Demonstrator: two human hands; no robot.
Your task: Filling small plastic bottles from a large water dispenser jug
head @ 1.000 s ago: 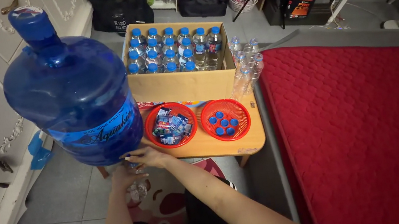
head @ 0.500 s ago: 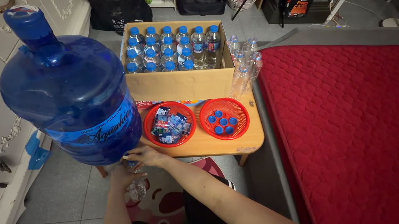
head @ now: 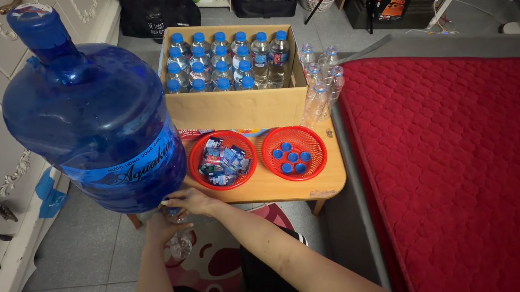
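Blue translucent plastic water jug (head: 94, 124), large and round with a narrow capped neck, is tilting up at the left of the low wooden counter (head: 281, 188), its base resting against both hands. Right hand (head: 190, 200) is pressing flat under the jug's lower edge, fingers spread. Left hand (head: 165, 229) is sitting just below the jug, seeming to curl around a small clear plastic bottle (head: 180, 244), though the grip is partly hidden. On the counter, two red mesh plastic baskets are sitting side by side: one (head: 222, 161) nearer the jug holding small wrappers, the other (head: 293, 153) holding blue caps. Behind them a brown cardboard box (head: 235, 104) is holding blue-capped clear bottles
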